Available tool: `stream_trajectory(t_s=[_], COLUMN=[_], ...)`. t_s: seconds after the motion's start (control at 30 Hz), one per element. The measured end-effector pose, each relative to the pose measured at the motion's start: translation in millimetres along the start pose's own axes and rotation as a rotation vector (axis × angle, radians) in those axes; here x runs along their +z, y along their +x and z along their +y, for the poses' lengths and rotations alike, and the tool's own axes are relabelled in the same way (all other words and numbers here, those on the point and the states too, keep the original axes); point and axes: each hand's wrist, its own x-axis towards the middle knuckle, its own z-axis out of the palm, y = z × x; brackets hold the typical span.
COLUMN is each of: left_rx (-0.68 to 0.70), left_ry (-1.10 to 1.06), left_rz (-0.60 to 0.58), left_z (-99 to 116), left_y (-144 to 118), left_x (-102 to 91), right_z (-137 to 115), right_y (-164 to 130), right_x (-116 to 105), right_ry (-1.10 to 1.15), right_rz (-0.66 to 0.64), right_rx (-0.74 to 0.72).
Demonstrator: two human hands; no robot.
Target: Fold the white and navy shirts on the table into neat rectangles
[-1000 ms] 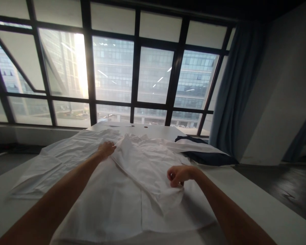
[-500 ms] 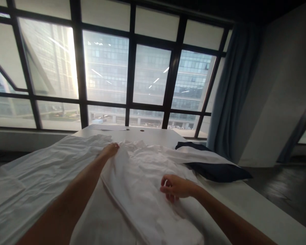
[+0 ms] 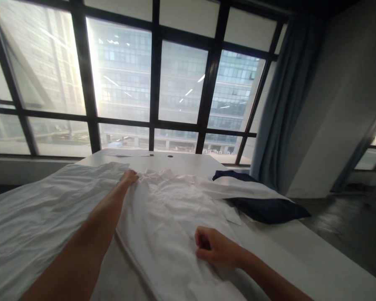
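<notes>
My left hand (image 3: 129, 177) reaches far across a white shirt (image 3: 172, 213) spread over a long white table (image 3: 303, 251), fingers closed in a pinch on the fabric near the rumpled collar end. My right hand (image 3: 213, 250) sits much nearer to me on the same shirt, fingers curled into a loose fist that gathers a fold of cloth at the garment's right side. A raised seam or front edge of the shirt runs diagonally between my two arms, from the left hand down toward the bottom of the frame.

The shirt lies in the middle of the table, creased and partly doubled over itself. Just beside it to my left, a second white garment (image 3: 40, 209) is laid flat and reaches out of the frame. To my right, at the far corner, a dark navy garment (image 3: 269, 209) lies with a band of white cloth draped across it. Two small dark spots (image 3: 170, 156) mark the bare tabletop beyond the collar.

Behind the table, a wall of black-framed windows (image 3: 153, 83) looks onto an office building, with a blue-grey curtain (image 3: 282, 100) hanging at the right.
</notes>
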Motion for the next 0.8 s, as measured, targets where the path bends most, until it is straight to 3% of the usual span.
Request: stream_trajectory(t_s=[0.23, 0.37, 0.47, 0.57, 0.7, 0.8], left_rx=[-0.030, 0.113, 0.250, 0.316, 0.261, 0.250], left_ry=[0.120, 0.195, 0.232, 0.260, 0.260, 0.260], left_rz=[0.055, 0.059, 0.017, -0.100, -0.180, -0.191], left_z=[1.6, 15.3, 16.9, 8.2, -2.7, -1.2], left_y=[-14.8, -28.8, -40.9, -52.1, -58.5, -58.3], left_x=[-14.7, -10.3, -0.3, 12.0, 20.9, 19.4], right_z=[0.3, -4.5, -15.3, -27.1, -29.3, -24.1], right_y=[-1.1, -5.5, -10.3, -16.2, -22.7, -24.4], right_x=[3.8, 5.0, 6.9, 13.2, 28.1, 36.8], right_ry=[-0.065, -0.191, -0.182, -0.158, -0.294, -0.358], right_rz=[0.007, 0.205, 0.319, 0.161, -0.149, -0.194], right_rx=[-0.004, -0.033, -0.193, -0.367, -0.405, -0.417])
